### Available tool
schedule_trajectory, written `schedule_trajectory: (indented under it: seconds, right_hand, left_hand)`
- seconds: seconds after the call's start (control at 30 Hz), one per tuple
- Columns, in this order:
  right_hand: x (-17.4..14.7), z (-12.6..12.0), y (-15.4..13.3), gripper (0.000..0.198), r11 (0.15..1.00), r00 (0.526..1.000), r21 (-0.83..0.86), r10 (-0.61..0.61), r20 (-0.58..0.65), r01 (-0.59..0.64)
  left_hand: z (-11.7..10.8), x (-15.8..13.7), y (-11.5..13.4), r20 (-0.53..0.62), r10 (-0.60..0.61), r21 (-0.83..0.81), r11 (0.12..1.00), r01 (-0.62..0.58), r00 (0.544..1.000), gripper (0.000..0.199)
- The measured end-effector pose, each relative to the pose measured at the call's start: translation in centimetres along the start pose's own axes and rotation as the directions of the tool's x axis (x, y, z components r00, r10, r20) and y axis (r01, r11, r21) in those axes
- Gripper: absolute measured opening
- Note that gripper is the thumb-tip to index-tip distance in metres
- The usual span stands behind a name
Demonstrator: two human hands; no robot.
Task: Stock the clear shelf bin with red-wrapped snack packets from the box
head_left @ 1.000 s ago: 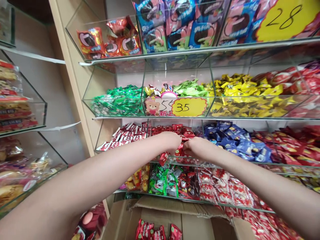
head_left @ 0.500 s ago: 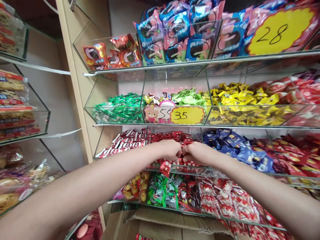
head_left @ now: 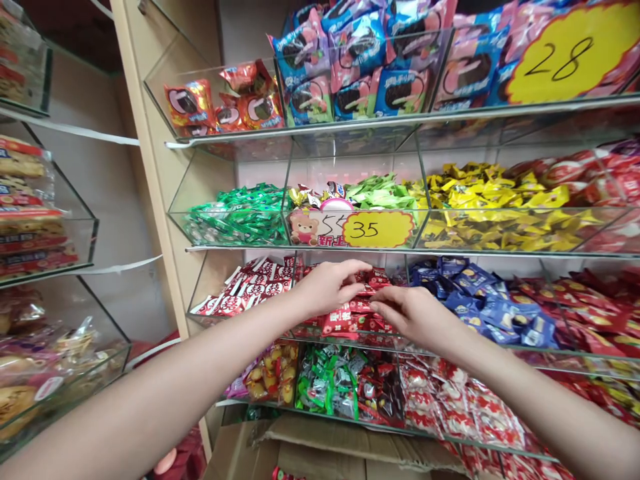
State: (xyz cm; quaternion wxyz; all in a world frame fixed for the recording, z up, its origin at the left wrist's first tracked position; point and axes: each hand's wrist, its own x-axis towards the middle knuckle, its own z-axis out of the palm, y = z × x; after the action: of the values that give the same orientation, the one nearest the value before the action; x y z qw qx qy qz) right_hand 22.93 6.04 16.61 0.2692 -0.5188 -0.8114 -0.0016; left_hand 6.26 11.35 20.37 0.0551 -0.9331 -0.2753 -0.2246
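A long, white-edged clear glass shelf (head_left: pixel 450 253) spans above; a brown cardboard box (head_left: pixel 350 440) sits below. The left hand (head_left: pixel 334 287) and right hand (head_left: pixel 417 312), loosely spread, overlap shiny red candy packets (head_left: pixel 345 325) beside shiny blue wrapped candies (head_left: pixel 475 283); contact is unclear.

- Bare along the visible left arm (head_left: pixel 190 368), tapering smoothly toward the left hand (head_left: pixel 333 287).
- Equally bare along the right arm (head_left: pixel 530 399).
- Slender-fingered on the right hand (head_left: pixel 417 317) too.

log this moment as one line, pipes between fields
left hand: open, at red packets | right hand: open, at same packets | blue packets: right of red packets | cardboard box: below
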Motion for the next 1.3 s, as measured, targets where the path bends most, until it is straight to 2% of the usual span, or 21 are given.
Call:
schedule_trajectory:
  seconds: [0.03, 0.1, 0.17, 0.23, 0.27, 0.33, 0.37, 0.4, 0.43, 0.5, 0.57, 0.6, 0.67, 0.77, 0.97, 1.1, 1.13, 1.23, 1.3]
  right_hand:
    - [-0.3, 0.3, -0.5, 0.028, 0.979, 0.999, 0.198, 0.042, 0.011, -0.043]
    - [-0.7, 1.1, -1.5, 0.030, 0.812, 0.992, 0.570, 0.085, 0.097, -0.126]
    - [-0.8, 1.9, -2.2, 0.029, 0.645, 0.989, 0.750, 0.085, 0.121, -0.147]
    - [-0.8, 2.3, -2.6, 0.025, 0.565, 0.992, 0.819, 0.121, 0.038, -0.100]
    - [-0.7, 2.5, -2.6, 0.025, 0.544, 0.987, 0.836, 0.158, -0.015, -0.074]
    - [-0.5, 2.5, -2.5, 0.025, 0.525, 0.970, 0.850, 0.225, -0.092, -0.041]
    - [-0.3, 2.5, -2.5, 0.026, 0.535, 0.966, 0.844, 0.231, -0.112, -0.030]
    - [-0.1, 2.4, -2.4, 0.026, 0.556, 0.968, 0.831, 0.223, -0.118, -0.027]
    - [0.1, 2.3, -2.2, 0.026, 0.585, 0.971, 0.811, 0.204, -0.121, -0.022]
    - [0.6, 2.1, -2.0, 0.025, 0.647, 0.976, 0.762, 0.158, -0.150, 0.012]
    - [1.3, 1.9, -1.9, 0.029, 0.727, 0.972, 0.683, 0.105, -0.210, 0.069]
    - [1.7, 2.0, -1.8, 0.031, 0.782, 0.969, 0.617, 0.075, -0.236, 0.090]
    - [2.5, 2.3, -1.8, 0.027, 0.899, 0.967, 0.428, 0.020, -0.255, 0.094]
    - [3.8, 3.2, -1.7, 0.019, 0.980, 0.968, 0.194, 0.005, -0.250, 0.045]
    - [5.4, 4.6, -1.5, 0.026, 0.988, 0.982, 0.156, 0.006, -0.188, 0.024]
    - [5.8, 4.6, -1.7, 0.003, 0.996, 0.991, 0.087, -0.016, -0.136, 0.028]
    - [5.8, 4.7, -1.8, 0.003, 0.997, 0.992, 0.071, -0.014, -0.128, 0.024]
    - [5.7, 5.2, -1.9, 0.010, 0.999, 0.995, 0.038, -0.001, -0.099, 0.004]
    - [5.7, 5.6, -1.8, 0.008, 0.999, 0.997, 0.025, 0.022, -0.080, -0.020]
  left_hand:
    - [0.0, -0.3, 0.3, -0.102, -0.026, -0.063, 0.998, 0.019, 0.994, 0.034]
    - [0.3, -0.8, 0.8, -0.263, -0.090, -0.198, 0.979, 0.037, 0.960, 0.031]
    - [0.7, -1.0, 1.4, -0.327, -0.157, -0.327, 0.944, 0.045, 0.932, 0.030]
    - [1.0, -1.4, 1.8, -0.360, -0.261, -0.507, 0.861, 0.047, 0.896, 0.035]
    - [1.1, -1.6, 1.9, -0.343, -0.328, -0.614, 0.788, 0.054, 0.880, 0.040]
    - [0.9, -2.2, 2.0, -0.196, -0.424, -0.792, 0.601, 0.113, 0.884, 0.045]
    - [0.7, -2.6, 1.9, -0.094, -0.424, -0.834, 0.527, 0.161, 0.901, 0.042]
    - [0.4, -2.9, 1.7, -0.006, -0.393, -0.843, 0.496, 0.207, 0.920, 0.036]
    - [0.0, -3.1, 1.5, 0.049, -0.346, -0.826, 0.513, 0.233, 0.937, 0.030]
    - [-0.9, -3.2, 0.6, 0.054, -0.248, -0.715, 0.667, 0.211, 0.967, 0.023]
    - [-1.9, -3.0, -0.4, 0.054, -0.168, -0.479, 0.861, 0.173, 0.984, 0.021]
    - [-2.3, -2.8, -0.8, 0.076, -0.146, -0.334, 0.928, 0.163, 0.986, 0.020]
    - [-2.7, -2.4, -1.7, 0.124, -0.132, -0.101, 0.984, 0.145, 0.983, 0.017]
    - [-2.4, -1.9, -2.8, 0.150, -0.129, -0.003, 0.991, 0.131, 0.980, 0.024]
    - [-1.5, -1.8, -4.3, 0.226, -0.100, 0.087, 0.993, 0.082, 0.969, 0.032]
    - [-2.1, -2.6, -4.3, 0.207, -0.081, 0.193, 0.980, 0.040, 0.975, 0.047]
    - [-2.3, -3.1, -4.2, 0.182, -0.080, 0.228, 0.973, 0.037, 0.980, 0.048]
    - [-3.0, -4.8, -4.0, 0.107, -0.118, 0.343, 0.936, 0.075, 0.987, 0.028]
    - [-3.0, -5.9, -4.0, 0.100, -0.172, 0.401, 0.908, 0.118, 0.980, 0.015]
